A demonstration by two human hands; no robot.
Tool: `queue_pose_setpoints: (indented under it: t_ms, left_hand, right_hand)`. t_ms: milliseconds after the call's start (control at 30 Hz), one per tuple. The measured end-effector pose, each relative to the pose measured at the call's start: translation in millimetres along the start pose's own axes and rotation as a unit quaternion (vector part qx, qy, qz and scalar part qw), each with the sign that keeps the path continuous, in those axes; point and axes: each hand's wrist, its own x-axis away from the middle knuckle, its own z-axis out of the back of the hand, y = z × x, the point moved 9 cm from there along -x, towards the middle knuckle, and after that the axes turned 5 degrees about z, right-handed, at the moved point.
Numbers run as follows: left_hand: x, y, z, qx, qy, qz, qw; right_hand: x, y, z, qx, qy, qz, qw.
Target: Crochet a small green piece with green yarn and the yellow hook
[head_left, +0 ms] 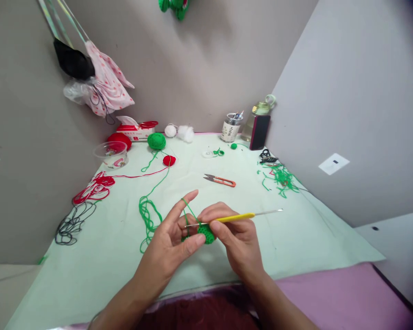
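Between my two hands is a small green crochet piece (206,233). The thumb and fingers of my left hand (174,240) pinch its left edge, while the raised index finger carries a loop of green yarn (189,207). In my right hand (236,233) I grip a crochet hook (237,217) with a yellow handle and metal ends. Its left tip passes over the top of the piece, close to the yarn; whether it sits inside a stitch I cannot tell. Slack green yarn (147,215) lies on the cloth left of my hands and leads up to a green yarn ball (156,141).
Orange thread snips (220,180) lie beyond my hands. Green yarn scraps (284,178) are heaped at right, near a phone (260,132), a bottle (261,107) and a pen cup (231,128). Red yarn (98,187), dark cord (74,224) and a clear tub (113,156) are at left.
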Motion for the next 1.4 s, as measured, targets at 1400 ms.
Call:
queue_pose_setpoints:
  t_ms: [1400]
  left_hand:
    - [8.8,15.8,22.0,-0.069,0.148,-0.084,0.983]
  right_hand:
    - [15.0,-37.0,-7.3,0.175,-0.006,0.168,0.97]
